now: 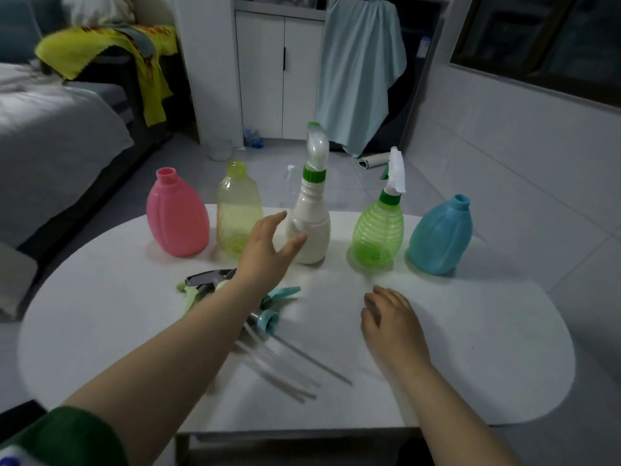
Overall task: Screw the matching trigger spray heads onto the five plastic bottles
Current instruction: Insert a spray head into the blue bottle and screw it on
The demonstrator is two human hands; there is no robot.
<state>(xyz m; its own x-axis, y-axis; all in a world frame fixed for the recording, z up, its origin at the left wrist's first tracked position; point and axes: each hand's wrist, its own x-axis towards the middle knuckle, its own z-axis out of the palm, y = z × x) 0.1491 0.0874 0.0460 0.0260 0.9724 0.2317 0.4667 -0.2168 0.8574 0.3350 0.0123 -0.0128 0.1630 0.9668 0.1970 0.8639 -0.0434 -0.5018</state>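
Five bottles stand in a row across the white table (470, 348). From left: a pink bottle (176, 218) and a clear yellow bottle (238, 210), both with bare necks; a white bottle (311, 223) with a green-collared spray head; a ribbed green bottle (378, 230) with a white and green spray head; a blue bottle (440, 235) with a bare neck. My left hand (265, 247) hovers open just left of the white bottle, fingers spread, holding nothing. My right hand (389, 319) rests open on the table. Loose spray heads lie under my left forearm: a grey and pale green one (201, 282) and a blue one (272, 317), dip tubes trailing.
The table's front edge is close to me. Beyond the table are a tiled floor, a bed with grey bedding at the left, a white cabinet, and a pale blue cloth (361, 75) hanging at the back. A tiled wall runs along the right.
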